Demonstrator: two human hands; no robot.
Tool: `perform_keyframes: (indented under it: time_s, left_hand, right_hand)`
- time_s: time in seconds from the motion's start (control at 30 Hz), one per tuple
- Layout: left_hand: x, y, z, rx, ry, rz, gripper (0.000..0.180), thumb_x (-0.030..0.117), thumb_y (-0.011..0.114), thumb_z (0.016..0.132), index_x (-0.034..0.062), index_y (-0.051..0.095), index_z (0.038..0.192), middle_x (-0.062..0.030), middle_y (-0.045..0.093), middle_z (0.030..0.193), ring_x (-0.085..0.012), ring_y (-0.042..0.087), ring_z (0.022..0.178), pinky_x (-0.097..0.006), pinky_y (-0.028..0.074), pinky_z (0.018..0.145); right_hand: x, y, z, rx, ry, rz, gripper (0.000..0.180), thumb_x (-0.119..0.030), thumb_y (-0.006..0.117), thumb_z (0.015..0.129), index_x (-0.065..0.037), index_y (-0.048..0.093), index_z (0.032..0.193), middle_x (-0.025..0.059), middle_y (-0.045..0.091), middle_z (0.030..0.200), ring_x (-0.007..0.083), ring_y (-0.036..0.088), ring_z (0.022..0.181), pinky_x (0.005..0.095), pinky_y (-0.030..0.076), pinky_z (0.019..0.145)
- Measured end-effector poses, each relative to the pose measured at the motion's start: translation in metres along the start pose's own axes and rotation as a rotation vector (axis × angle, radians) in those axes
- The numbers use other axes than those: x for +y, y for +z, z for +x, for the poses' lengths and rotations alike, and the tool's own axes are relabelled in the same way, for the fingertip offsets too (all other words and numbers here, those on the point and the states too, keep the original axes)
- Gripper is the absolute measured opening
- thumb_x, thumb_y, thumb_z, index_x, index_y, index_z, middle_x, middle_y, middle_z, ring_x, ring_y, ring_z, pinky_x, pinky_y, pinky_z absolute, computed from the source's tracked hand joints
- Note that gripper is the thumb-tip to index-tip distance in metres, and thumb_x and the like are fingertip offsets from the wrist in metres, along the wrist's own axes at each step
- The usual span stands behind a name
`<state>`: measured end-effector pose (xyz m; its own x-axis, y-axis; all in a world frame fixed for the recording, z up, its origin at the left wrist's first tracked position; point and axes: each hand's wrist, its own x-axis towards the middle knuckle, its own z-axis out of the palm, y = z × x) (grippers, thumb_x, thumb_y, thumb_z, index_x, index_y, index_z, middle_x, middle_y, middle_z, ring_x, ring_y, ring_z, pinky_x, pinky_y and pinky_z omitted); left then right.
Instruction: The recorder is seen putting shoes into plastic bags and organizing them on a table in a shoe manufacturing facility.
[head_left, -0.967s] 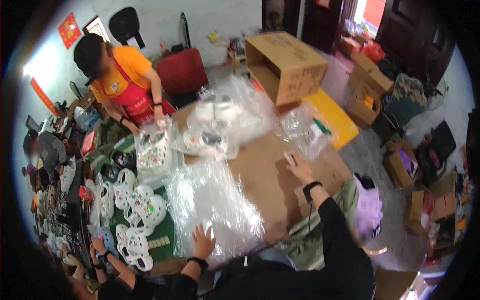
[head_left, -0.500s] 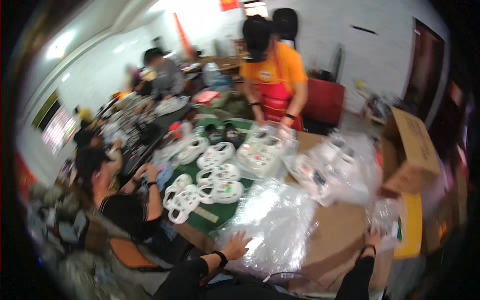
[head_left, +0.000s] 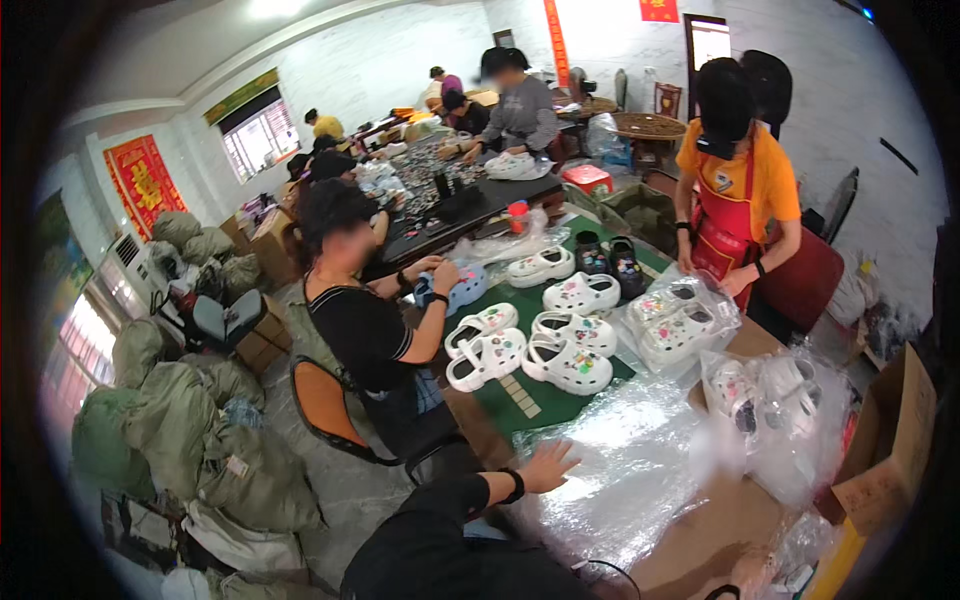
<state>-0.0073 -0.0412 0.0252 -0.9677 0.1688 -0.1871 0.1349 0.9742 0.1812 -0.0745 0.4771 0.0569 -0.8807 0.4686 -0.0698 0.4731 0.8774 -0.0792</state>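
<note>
the left hand [head_left: 548, 467], fingers outstretched and holding nothing, is over the clear plastic [head_left: 625, 475] by the table's [head_left: 725, 512] near edge; contact is unclear. the right hand [head_left: 750, 574] is blurred, partly cut off; its finger spread and grip can't be told.

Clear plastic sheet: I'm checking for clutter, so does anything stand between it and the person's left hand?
Nothing visible does: the left hand is at the left part of the clear plastic sheet; whether they touch is unclear.
</note>
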Motion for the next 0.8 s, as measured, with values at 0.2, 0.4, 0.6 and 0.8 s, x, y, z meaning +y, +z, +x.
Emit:
perform_keyframes:
  time_s: [0.2,0.4,0.6,0.8]
  left_hand:
    - [-0.019,-0.013,0.019,-0.048,-0.222,-0.183,0.075,0.048,0.058,0.075,0.0208,0.023,0.137,-0.0234,0.008,0.142,-0.0460,0.009,0.129,-0.060,0.010,0.100]
    - [-0.015,-0.009,0.025,-0.066,-0.315,-0.282,0.078,0.051,0.058,0.074,0.0196,0.024,0.137,-0.0253,0.016,0.139,-0.0442,0.014,0.128,-0.058,0.012,0.101]
    - [-0.010,0.001,0.032,-0.079,-0.230,-0.280,0.078,0.046,0.057,0.077,0.0117,0.022,0.137,-0.0231,0.035,0.122,-0.0376,0.032,0.116,-0.054,0.021,0.096]
    - [-0.026,-0.011,0.031,-0.071,-0.345,-0.300,0.083,0.049,0.053,0.079,0.0098,0.012,0.139,-0.0254,0.012,0.140,-0.0403,0.009,0.131,-0.057,0.009,0.102]
  right_hand:
    - [-0.084,0.062,-0.098,-0.327,-0.336,1.002,0.040,-0.031,0.044,0.089,0.007,0.053,0.101,0.0211,0.057,0.099,0.0317,0.054,0.093,0.0390,0.041,0.082]
    - [-0.135,0.048,-0.167,-0.313,-0.359,0.618,0.049,-0.033,0.052,0.086,0.006,0.045,0.114,0.0214,0.055,0.104,0.0292,0.052,0.097,0.0380,0.040,0.085]
    - [-0.080,0.120,-0.141,-0.319,-0.210,0.872,0.037,-0.023,0.055,0.084,0.001,0.043,0.110,0.0164,0.056,0.075,0.0265,0.054,0.064,0.0361,0.043,0.055]
    - [-0.134,0.056,-0.148,-0.520,0.062,1.078,0.026,-0.015,0.055,0.084,0.002,0.043,0.100,0.0150,0.053,0.070,0.0232,0.053,0.050,0.0326,0.045,0.042]
